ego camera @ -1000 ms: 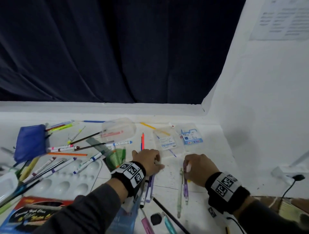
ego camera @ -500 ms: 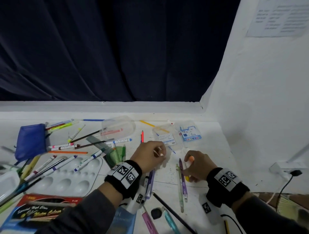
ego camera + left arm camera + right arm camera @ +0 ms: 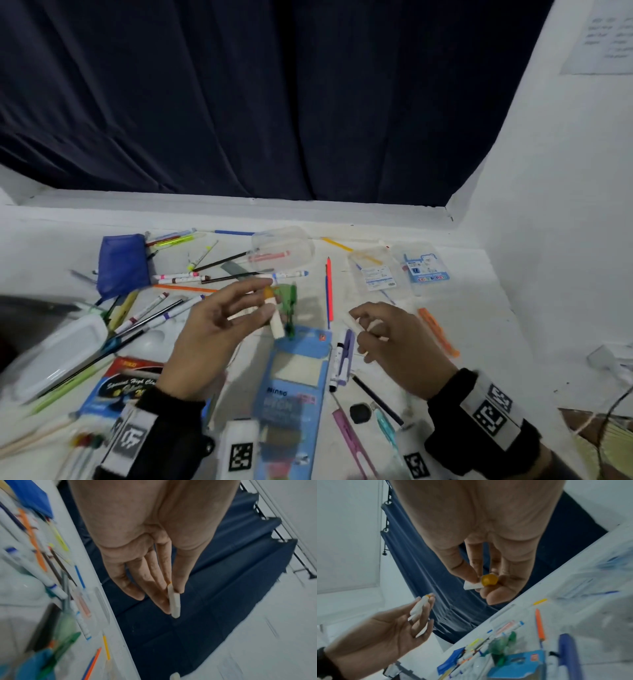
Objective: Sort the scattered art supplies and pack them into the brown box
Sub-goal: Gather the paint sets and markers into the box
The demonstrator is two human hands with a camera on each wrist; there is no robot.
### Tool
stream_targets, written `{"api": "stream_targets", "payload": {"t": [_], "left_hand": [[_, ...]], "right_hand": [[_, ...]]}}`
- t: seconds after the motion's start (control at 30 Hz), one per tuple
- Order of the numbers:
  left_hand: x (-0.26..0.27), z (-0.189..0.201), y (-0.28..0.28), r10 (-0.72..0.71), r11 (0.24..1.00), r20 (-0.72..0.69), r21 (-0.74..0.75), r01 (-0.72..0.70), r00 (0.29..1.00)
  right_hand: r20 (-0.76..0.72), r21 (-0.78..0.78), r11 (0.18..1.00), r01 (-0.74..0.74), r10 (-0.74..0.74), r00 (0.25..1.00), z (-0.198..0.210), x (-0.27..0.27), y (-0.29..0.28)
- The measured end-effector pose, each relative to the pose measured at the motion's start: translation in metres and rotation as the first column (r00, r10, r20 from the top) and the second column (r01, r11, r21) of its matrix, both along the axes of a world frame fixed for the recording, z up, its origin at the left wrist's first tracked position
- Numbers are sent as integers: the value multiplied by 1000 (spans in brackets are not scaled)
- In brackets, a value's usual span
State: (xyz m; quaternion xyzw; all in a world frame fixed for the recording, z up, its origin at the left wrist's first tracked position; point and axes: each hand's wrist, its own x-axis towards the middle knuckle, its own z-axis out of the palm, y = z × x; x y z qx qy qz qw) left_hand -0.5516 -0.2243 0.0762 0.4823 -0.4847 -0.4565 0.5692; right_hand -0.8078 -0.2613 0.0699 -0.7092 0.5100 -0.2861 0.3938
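Observation:
My left hand is raised over the table and pinches a short white marker piece with an orange tip between thumb and fingers; the left wrist view shows the same white piece. My right hand hovers to its right, fingers curled round a second white piece with an orange end. The two hands are a small gap apart. Pens, markers and pencils lie scattered on the white table. A brown edge shows at the lower right; I cannot tell if it is the box.
A blue pouch lies at the left, a blue card pack under my hands, clear pen cases and colour-pen packs at the back, an orange marker at the right. A white wall stands right, a dark curtain behind.
Both hands have lifted off the table and drawn apart, each now holding a white orange-ended piece. The head view has tilted down and is blurred.

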Motion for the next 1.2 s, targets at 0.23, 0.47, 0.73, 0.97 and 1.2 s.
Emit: {"api": "stream_targets", "payload": {"t": [0.23, 0.47, 0.73, 0.97, 1.2], "left_hand": [[93, -8, 71, 156, 986, -29, 57, -154, 987], [159, -28, 113, 112, 981, 68, 150, -121, 991], [188, -47, 124, -191, 961, 215, 239, 137, 958], [165, -64, 122, -296, 950, 356, 210, 232, 887], [149, -80, 116, -267, 963, 559, 172, 205, 785]], "right_hand": [[151, -85, 995, -47, 60, 987, -5, 58, 43], [212, 54, 997, -59, 46, 976, -20, 130, 87], [73, 109, 993, 36, -44, 996, -42, 198, 129], [-231, -18, 1000, -1, -3, 973, -57, 218, 147], [-345, -50, 999, -19, 0, 939, -63, 225, 136]]}}
